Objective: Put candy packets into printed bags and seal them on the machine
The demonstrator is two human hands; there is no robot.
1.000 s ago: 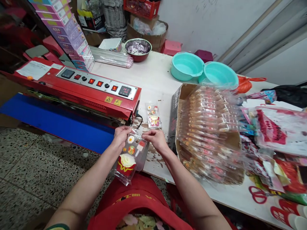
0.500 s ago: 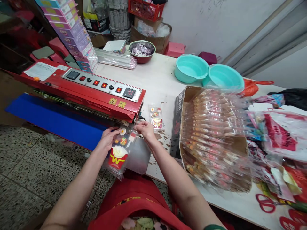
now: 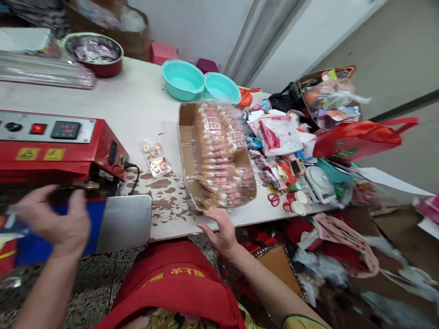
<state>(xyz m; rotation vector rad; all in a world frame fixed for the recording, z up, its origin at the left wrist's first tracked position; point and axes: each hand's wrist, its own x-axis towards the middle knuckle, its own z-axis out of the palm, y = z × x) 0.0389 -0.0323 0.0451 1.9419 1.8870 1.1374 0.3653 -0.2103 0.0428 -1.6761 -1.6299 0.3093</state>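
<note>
Blurred by motion, my left hand (image 3: pixel 56 224) hovers over the blue conveyor belt (image 3: pixel 94 221) of a red bag-sealing machine (image 3: pixel 103 146), its thumb and fingers apart. A clear plastic packet (image 3: pixel 8 253) with red and yellow in it lies just left of that hand, cut off by the picture's edge. Near the front rim of a cardboard box (image 3: pixel 187 137) is my right hand (image 3: pixel 221 230), fingers spread with nothing between them. Rows of clear plastic packets (image 3: pixel 216 151) stand packed in the box. Another small packet (image 3: pixel 157 160) lies on the table between machine and box.
A metal plate (image 3: pixel 126 219) ends the belt. Behind stand two turquoise basins (image 3: pixel 183 82) and a bowl of small sachets (image 3: pixel 94 50). To the right are red scissors (image 3: pixel 273 199), paper cups (image 3: pixel 294 208), a white scale (image 3: pixel 320 185) and a red bag (image 3: pixel 356 139).
The view has swung right. My left hand has let go of the packet, now left of it at the sealer. My right hand has left the packet and moved right to the box.
</note>
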